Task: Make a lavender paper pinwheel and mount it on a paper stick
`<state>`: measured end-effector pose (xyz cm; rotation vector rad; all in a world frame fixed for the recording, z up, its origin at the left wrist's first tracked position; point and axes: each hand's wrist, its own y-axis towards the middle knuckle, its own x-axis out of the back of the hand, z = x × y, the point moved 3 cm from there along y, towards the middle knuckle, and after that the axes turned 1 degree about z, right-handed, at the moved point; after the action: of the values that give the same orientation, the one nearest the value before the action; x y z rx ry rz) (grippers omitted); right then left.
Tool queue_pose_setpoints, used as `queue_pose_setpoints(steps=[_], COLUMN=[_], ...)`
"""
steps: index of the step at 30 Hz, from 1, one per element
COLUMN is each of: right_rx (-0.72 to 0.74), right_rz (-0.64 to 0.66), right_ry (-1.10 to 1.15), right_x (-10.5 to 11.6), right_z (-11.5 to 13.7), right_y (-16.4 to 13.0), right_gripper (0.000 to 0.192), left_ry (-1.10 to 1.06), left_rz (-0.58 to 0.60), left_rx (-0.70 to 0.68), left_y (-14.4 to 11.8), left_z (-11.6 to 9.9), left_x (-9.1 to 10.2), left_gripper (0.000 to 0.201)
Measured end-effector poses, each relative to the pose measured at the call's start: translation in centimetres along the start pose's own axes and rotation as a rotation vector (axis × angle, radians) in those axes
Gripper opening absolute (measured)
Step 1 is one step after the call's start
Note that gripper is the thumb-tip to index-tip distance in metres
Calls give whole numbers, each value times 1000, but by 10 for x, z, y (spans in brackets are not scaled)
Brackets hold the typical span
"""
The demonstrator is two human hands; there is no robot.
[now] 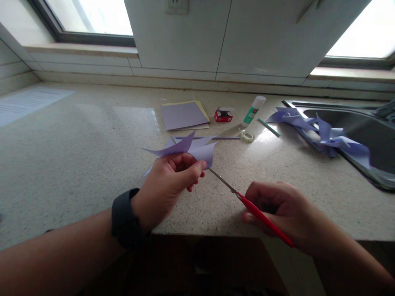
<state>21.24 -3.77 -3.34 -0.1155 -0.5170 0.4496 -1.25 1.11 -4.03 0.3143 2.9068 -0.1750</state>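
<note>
My left hand (175, 172), with a dark band at the wrist, pinches a piece of purple paper (203, 153) cut into several curling flaps. In my right hand (277, 205) is a pair of scissors (262, 216) with red handles. The metal blades point up and left, and their tips meet the paper's lower edge beside my left thumb. Whether the tips grip the paper or only touch it is hidden. Both hands are just above the speckled countertop (92, 164), near its front edge.
Behind my hands lie a stack of coloured paper (183, 115), a red box (224, 115), a glue stick (253, 111), a roll of tape (247, 136), a purple stick (228, 138) and a green strip (269, 127). Purple paper scraps (327, 133) overlap the sink's rim (364, 170). A printed sheet (27, 102) lies far left.
</note>
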Motion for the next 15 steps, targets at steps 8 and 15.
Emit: queue_pose_setpoints(steps=[8, 15], right_rx=[1, 11], right_rz=[-27, -37], right_ry=[-1, -28], right_x=[0, 0], right_z=[-1, -3], right_y=[-1, -1], right_gripper=[37, 37], left_ry=[21, 8], left_rz=[36, 22], left_rx=[15, 11], left_y=[0, -1], left_z=[1, 1], left_x=[1, 0], left_gripper=[23, 22])
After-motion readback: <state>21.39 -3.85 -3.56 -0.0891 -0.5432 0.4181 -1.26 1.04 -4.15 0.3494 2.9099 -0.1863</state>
